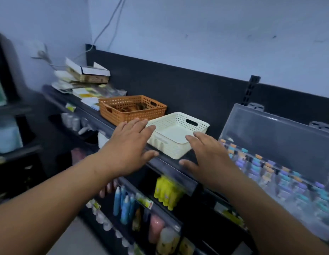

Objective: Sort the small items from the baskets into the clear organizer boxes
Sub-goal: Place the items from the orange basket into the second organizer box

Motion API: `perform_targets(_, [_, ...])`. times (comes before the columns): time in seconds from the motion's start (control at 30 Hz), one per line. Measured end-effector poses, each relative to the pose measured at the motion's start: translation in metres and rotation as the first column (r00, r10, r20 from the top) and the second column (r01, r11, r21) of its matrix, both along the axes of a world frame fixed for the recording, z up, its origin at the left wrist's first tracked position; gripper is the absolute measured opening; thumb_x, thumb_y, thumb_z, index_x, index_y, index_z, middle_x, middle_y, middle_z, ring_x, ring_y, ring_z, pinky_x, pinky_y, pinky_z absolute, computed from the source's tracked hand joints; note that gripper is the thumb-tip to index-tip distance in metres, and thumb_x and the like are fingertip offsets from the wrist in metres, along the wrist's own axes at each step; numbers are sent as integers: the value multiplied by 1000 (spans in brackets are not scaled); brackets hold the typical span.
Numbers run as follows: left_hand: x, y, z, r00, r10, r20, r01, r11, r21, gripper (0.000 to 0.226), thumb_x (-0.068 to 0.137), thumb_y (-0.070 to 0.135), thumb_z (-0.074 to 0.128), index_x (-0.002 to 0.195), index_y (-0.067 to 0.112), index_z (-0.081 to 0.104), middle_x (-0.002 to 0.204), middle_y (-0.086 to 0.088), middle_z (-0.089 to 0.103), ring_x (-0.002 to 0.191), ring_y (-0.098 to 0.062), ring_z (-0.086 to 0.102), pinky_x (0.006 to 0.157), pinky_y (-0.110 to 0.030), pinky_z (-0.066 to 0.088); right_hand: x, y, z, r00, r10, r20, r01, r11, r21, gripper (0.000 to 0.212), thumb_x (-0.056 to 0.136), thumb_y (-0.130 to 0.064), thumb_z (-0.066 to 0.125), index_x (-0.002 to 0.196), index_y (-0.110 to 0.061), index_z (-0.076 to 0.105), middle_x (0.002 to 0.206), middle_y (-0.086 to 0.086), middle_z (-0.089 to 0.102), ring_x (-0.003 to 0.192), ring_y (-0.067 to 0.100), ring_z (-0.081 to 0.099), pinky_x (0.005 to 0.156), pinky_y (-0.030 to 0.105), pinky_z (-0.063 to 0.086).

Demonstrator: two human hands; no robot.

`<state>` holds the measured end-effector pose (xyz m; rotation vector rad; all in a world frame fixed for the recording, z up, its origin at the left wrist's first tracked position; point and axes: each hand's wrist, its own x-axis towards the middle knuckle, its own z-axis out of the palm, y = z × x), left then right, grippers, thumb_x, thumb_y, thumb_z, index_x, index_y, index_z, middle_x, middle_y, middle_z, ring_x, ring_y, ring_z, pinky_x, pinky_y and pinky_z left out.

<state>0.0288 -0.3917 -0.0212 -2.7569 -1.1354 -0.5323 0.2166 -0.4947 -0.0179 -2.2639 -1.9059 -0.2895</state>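
A cream perforated basket (pixel 195 121) sits on the top shelf (pixel 171 167), and nothing shows inside it. Behind it to the left stands an orange basket (pixel 123 115) holding several small dark items. My left hand (pixel 129 144) hovers at the cream basket's left side with fingers spread and straight. My right hand (pixel 206 155) is spread at the basket's right front corner. Neither hand holds anything. To the right a clear organizer box (pixel 270 162) stands with its lid up, its compartments filled with several small pastel-coloured items.
Loose papers and small cartons (pixel 86 74) pile up at the shelf's far left end. Bottles in blue, yellow and pink (pixel 141 205) fill the lower shelves. A dark back panel (pixel 178 85) runs behind the baskets. A cable hangs down the wall.
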Motion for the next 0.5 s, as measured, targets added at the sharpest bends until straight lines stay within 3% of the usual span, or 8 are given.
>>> perform_targets(0.2, [-78, 78, 6, 998, 37, -41, -38, 999, -30, 77, 90, 61, 41, 151, 25, 12, 159, 0, 11, 145, -19, 8, 116, -36, 8, -62, 78, 7, 999, 12, -45, -13, 999, -30, 74, 90, -58, 49, 151, -25, 22, 160, 0, 16, 146, 19, 14, 118, 37, 16])
perform_targets(0.5, [-101, 180, 25, 999, 35, 17, -33, 993, -116, 77, 89, 58, 47, 151, 26, 14, 158, 2, 16, 145, -16, 15, 117, -36, 15, -85, 185, 35, 993, 66, -94, -68, 997, -23, 72, 92, -53, 51, 151, -24, 23, 158, -4, 20, 144, 17, 19, 118, 35, 19])
